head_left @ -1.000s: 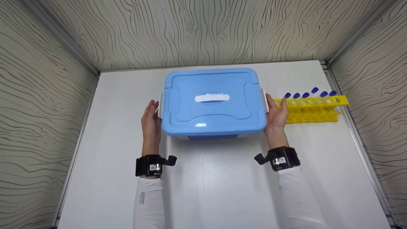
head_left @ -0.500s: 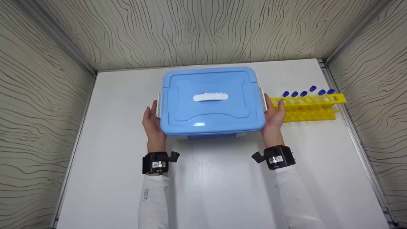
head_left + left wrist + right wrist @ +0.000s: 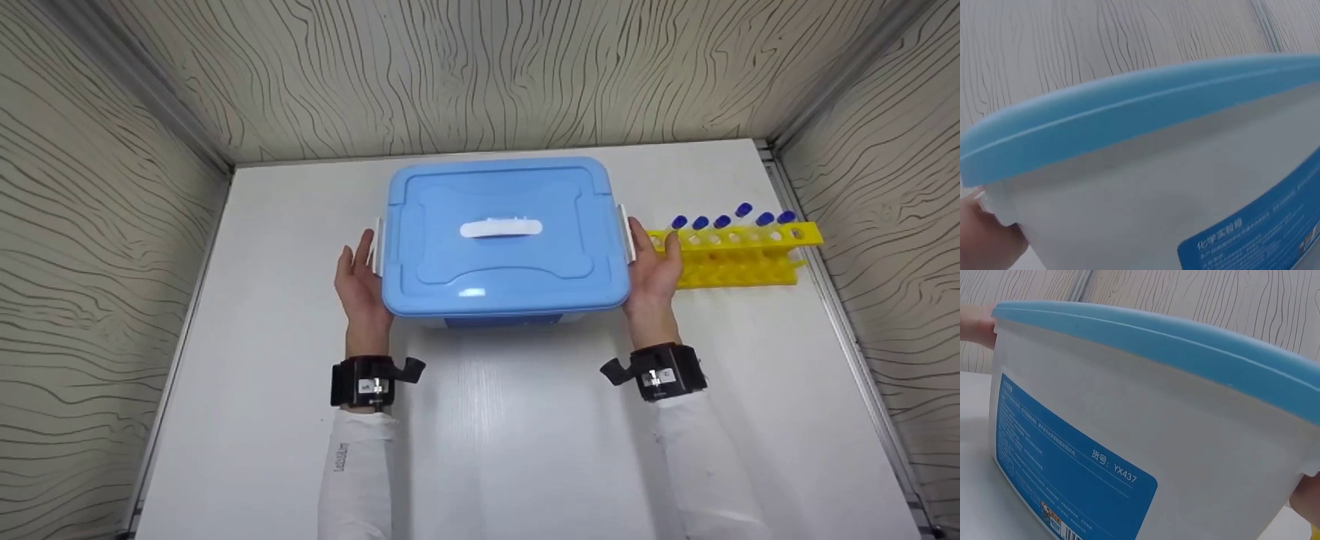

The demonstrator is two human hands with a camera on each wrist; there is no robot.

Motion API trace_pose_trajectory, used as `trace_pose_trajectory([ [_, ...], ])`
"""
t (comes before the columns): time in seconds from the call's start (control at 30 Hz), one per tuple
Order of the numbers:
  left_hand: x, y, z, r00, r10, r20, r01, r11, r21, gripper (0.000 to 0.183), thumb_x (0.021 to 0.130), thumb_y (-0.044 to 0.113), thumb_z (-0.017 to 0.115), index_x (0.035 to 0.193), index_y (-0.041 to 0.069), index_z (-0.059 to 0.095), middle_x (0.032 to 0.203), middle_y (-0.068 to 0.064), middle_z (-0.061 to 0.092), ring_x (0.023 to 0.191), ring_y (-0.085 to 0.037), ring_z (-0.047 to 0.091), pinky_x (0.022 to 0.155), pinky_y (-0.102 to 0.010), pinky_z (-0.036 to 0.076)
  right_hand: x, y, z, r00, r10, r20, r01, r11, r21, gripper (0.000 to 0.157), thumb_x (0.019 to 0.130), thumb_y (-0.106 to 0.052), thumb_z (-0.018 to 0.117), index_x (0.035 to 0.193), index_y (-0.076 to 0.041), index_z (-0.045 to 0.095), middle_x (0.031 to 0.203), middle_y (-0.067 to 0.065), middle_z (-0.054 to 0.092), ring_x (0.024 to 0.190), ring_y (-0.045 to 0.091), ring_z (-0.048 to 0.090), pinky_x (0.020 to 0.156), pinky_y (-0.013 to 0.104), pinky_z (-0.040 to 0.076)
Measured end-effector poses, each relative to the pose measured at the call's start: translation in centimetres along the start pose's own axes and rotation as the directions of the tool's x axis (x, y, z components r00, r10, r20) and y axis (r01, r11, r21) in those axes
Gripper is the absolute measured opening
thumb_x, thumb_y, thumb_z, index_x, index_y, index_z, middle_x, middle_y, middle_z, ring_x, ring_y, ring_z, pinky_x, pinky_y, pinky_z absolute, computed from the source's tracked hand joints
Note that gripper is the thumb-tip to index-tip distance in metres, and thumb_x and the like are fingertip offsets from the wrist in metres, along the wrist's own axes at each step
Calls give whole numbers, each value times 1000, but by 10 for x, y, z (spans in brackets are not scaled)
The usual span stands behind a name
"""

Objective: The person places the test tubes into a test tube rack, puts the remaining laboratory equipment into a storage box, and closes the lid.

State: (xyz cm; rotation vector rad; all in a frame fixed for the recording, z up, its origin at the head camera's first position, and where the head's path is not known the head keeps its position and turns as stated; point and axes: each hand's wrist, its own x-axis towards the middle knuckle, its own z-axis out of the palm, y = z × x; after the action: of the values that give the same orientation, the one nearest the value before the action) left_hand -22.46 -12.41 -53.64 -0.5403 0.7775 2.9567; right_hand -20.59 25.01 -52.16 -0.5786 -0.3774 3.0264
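Note:
In the middle of the head view stands a lidded storage box (image 3: pixel 499 285), with a light-blue lid, a white top handle (image 3: pixel 501 228) and white side latches. Its whitish body carries a blue printed label (image 3: pixel 1067 455). My left hand (image 3: pixel 364 292) holds the box's left end below the latch, palm turned up. At the opposite end my right hand (image 3: pixel 654 289) holds it under the right latch (image 3: pixel 627 234), thumb pointing outward. The box hides the other fingers of both hands. Both wrist views show skin tucked beneath the lid's rim.
Right of the box, a yellow test-tube rack (image 3: pixel 739 259) holds several tubes with blue caps (image 3: pixel 721 222), close behind my right hand. Everything is on a white table (image 3: pixel 262 360), enclosed by wood-patterned panels (image 3: pixel 480 75) at the back and sides.
My left hand has turned from edge-on to palm up and slid in under the box's left end. The right hand keeps its hold; the box looks unmoved apart from slight camera sway.

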Motion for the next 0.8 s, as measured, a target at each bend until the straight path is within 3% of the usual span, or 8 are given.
trace_pose_trajectory([
  [0.17,-1,-1,2,999,39,-3,-38,986,161,56,104,49,27,147,20,47,162,2,31,148,-24,35,120,-42,36,-2,-2,1,1000,-17,24,18,998,-61,72,101,-61,33,157,-17,28,165,-3,28,153,19,27,128,38,20],
  [0.37,-2,0,2,995,93,20,-94,952,292,58,105,50,24,150,19,42,164,3,28,154,-21,22,122,-40,32,-2,-3,3,999,-29,23,31,991,-130,71,101,-60,33,157,-17,28,165,-3,29,152,18,29,128,36,21],
  [0.53,-3,1,2,991,122,49,-131,908,397,61,105,51,23,154,17,37,165,3,27,157,-19,14,125,-38,28,-2,-3,6,998,-42,36,48,977,-209,72,102,-60,30,159,-16,23,166,-4,24,153,16,27,128,33,19],
  [0.67,-5,2,4,987,144,69,-160,869,469,62,105,52,23,155,16,35,164,2,27,156,-16,15,125,-35,27,-3,-3,8,998,-45,52,58,958,-280,73,102,-60,27,160,-15,20,168,-3,20,154,14,23,128,30,17],
  [0.8,-7,3,7,983,155,97,-183,831,525,62,104,52,24,154,16,37,164,-1,27,155,-16,20,124,-34,29,-3,-2,10,996,-66,58,84,914,-396,73,102,-60,25,160,-15,20,167,-4,20,154,12,22,128,29,17],
])
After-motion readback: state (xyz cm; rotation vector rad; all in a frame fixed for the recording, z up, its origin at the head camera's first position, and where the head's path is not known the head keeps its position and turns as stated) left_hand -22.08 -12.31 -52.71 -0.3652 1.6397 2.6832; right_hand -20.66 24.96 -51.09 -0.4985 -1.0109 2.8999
